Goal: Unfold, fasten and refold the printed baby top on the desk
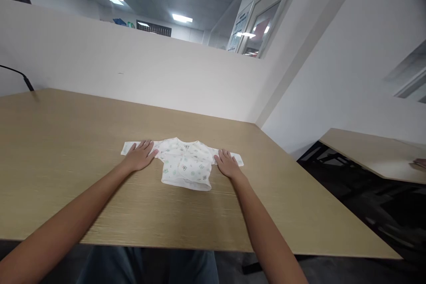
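— What fills most of our view, if we take the shirt as the centre of the clock?
— Our wooden table (186, 226), with a white partition (159, 71) at twelve o'clock and a second table (369, 151) off at three. Our jeans (193, 266) show at six, below the near edge.
— And the small patterned shirt (186, 166) itself?
— It lies spread on the table in front of us, neckline towards twelve, hem towards six, sleeves out towards nine and three. We judge it is laid this way so the whole shape sits flat and square to us.
— How are our hands set?
— Our left hand (139, 156) rests on the sleeve at nine, our right hand (229, 163) on the one at three. Both are spread palm-down, clenched on nothing; they probably press the cloth smooth, matched on either side.
— What can't we make out?
— The second table runs out of view, and a brownish shape (420, 162) on it is cut off; we can't tell what it is. Our palms hide the middle of each sleeve. A black cord (28, 82) at ten leaves the picture, and the tiny neckline print (187, 146) is too small to read.
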Demonstrator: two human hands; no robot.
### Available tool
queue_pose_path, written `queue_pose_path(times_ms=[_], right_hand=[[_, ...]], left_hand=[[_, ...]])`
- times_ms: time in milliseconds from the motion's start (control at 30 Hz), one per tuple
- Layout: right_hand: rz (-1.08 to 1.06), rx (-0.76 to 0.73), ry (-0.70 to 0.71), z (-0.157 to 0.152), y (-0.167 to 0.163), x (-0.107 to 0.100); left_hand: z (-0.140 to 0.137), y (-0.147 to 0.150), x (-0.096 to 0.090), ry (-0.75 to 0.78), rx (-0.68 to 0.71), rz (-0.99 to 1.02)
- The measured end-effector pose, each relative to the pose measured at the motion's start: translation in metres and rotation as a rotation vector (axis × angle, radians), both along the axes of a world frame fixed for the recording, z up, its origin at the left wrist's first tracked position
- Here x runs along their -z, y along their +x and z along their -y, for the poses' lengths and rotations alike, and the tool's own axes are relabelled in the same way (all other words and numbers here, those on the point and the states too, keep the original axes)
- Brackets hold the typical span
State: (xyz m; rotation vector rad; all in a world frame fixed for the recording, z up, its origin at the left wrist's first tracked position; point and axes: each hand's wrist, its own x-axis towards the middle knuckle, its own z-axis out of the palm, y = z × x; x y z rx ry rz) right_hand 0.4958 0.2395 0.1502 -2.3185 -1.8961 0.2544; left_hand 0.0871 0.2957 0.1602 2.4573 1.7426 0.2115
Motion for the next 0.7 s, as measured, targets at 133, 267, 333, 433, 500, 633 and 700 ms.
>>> queue_pose_path(times_ms=[133,267,333,433,500,633,700], right_hand=[[0.026,0.070,0.008,0.000,0.018,0.003],[-0.023,0.007,0.081,0.000,0.020,0.004],[-0.063,-0.072,0.113,0.000,0.017,0.004],[-0.106,-0.133,0.104,0.001,0.015,0.004],[-0.121,-0.101,0.077,0.005,0.018,0.002],[-0.265,-0.078,0.193,0.016,0.018,-0.014],[-0.447,-0.147,0.317,0.023,0.005,-0.029]], left_hand=[[-0.014,-0.018,0.003,0.026,-0.071,-0.023],[-0.017,-0.020,0.007,0.066,-0.035,0.033],[-0.012,-0.014,0.007,0.060,0.015,0.087],[-0.002,-0.002,0.005,0.022,0.071,0.128],[0.003,0.002,0.003,-0.003,0.098,0.124],[0.005,0.002,0.003,-0.019,0.128,0.119],[0.004,0.001,0.004,-0.014,0.131,0.136]])
